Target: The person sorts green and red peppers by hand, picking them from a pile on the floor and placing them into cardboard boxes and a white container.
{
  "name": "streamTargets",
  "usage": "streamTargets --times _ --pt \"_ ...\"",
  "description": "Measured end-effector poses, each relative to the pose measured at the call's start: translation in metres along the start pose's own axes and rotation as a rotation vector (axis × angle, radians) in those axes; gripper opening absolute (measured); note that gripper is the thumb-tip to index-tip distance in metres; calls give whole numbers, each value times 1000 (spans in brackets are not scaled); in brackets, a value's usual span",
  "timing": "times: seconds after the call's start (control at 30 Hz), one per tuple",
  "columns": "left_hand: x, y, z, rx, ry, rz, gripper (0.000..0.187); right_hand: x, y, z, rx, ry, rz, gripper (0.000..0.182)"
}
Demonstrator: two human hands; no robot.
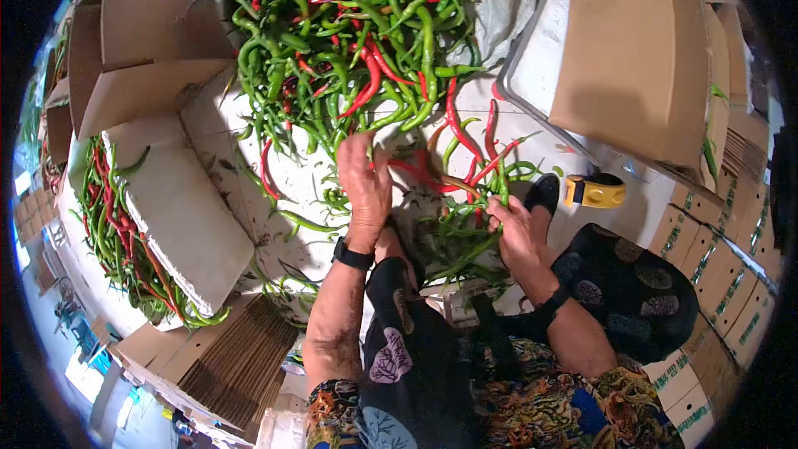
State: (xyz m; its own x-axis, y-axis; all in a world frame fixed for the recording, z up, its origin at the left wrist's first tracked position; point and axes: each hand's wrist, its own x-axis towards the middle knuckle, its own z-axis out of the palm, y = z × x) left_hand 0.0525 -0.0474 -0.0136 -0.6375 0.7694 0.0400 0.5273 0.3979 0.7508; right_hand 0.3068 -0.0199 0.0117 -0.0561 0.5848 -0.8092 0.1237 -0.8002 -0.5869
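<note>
A large heap of green and red chili peppers (332, 41) spills from a sack onto the pale tiled floor. At the heap's lower edge is my left hand (364, 183), its fingers raised and blurred by motion; whether it holds anything is unclear. My right hand (514, 229), further right, has its fingers closed around a few green peppers (502, 187) that point upward. Loose red peppers (453, 120) lie between the heap and my right hand. Below and between my hands is a pile of green peppers (465, 254).
A white foam box (187, 216) with red and green peppers stands at the left. Cardboard boxes (158, 17) are at upper left, and a large open carton (619, 50) is at upper right. A yellow tape roll (597, 193) lies beside my shoe. Flattened cardboard (237, 357) is stacked lower left.
</note>
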Motion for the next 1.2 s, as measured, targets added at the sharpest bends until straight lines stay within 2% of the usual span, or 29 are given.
streamTargets --times 0.07,0.1,0.17,0.23,0.27,0.3,0.37,0.47,0.5,0.57,0.63,0.7,0.77,0.87,0.97,1.0,1.03,1.07,1.1,1.17,1.2 --pt "11 -21 -14 206 139 105 41 5 7 -4 10 -15 -8 15" --pt "15 -25 -21 374 167 96 47 1 1 0 12 -12 9 14" --pt "11 -58 -18 354 12 -246 54 -1 2 3 22 -37 30 14" --pt "-3 -72 -4 191 47 -170 57 -3 0 6 17 -72 40 13" --pt "-13 -68 -3 185 -63 -311 57 -3 -1 8 14 -90 45 13" --pt "-10 -58 -2 26 -25 -427 58 -4 -4 10 16 -98 55 13" --pt "-10 -54 0 -44 126 -528 51 -7 -8 12 22 -106 70 13" --pt "-5 -69 3 -43 -32 -517 43 -10 -10 18 -11 -147 86 16" --pt "-8 -72 7 -337 -57 -577 32 -12 -13 20 -23 -154 97 18" --pt "-4 -22 -26 -892 -327 -820 24 -13 -19 24 82 -213 134 21" --pt "-19 8 -42 -885 -452 -814 20 -17 -31 31 174 -277 153 26" --pt "-41 23 -41 -898 -649 -726 20 -27 -50 43 243 -349 152 30" --pt "-66 35 -37 -656 -898 -421 22 -33 -58 55 164 -378 101 36" --pt "-64 55 -42 -531 -1048 -49 34 -32 -52 58 64 -369 0 40" --pt "-41 55 -48 -353 -1275 129 34 -25 -44 47 121 -283 143 35" --pt "-18 49 -54 -274 -1275 4 35 -23 -46 46 168 -284 99 29" --pt "-15 22 -43 -301 -944 -105 36 -21 -51 44 174 -272 61 24" --pt "-8 3 -35 -242 -391 -96 34 -16 -49 42 233 -221 63 22" --pt "12 -7 -39 -189 -224 -250 36 -11 -48 40 291 -173 64 20" --pt "35 -52 -17 2 38 -162 41 -16 -57 44 269 -216 137 15" --pt "41 -56 -11 75 43 -203 41 -21 -59 48 258 -215 167 14"
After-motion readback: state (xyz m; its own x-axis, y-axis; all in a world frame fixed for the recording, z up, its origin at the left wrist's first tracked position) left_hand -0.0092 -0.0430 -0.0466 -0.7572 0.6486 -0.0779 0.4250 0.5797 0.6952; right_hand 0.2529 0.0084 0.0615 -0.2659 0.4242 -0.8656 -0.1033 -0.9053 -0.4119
